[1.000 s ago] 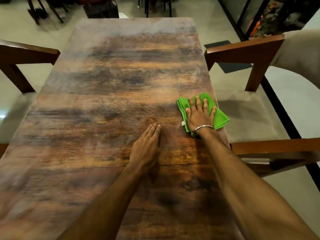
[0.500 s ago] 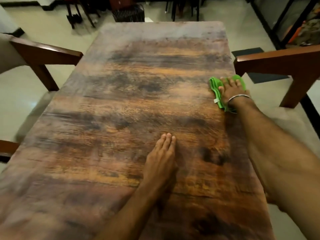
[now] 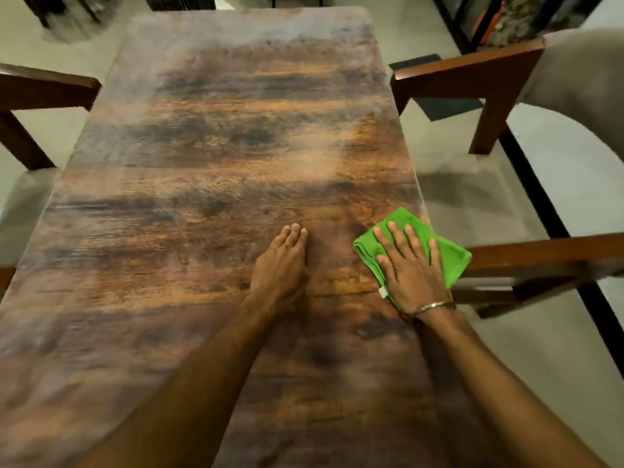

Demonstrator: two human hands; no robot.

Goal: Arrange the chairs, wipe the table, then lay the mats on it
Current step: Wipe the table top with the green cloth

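A long brown wooden table fills the view. My right hand presses flat, fingers spread, on a folded green cloth at the table's right edge. My left hand rests flat on the bare wood just left of it, fingers together, holding nothing. A wooden chair with a pale cushioned seat stands on the right, its near armrest beside the cloth. Another chair stands on the left. No mats are in view.
A dark floor mat lies on the pale floor beyond the right chair. A black frame and cluttered shelving stand at the far right. A dark basket and chair legs sit past the table's far end.
My right hand drew the green cloth back along the right edge toward me, after having pushed it farther away. My left hand stayed flat on the table.
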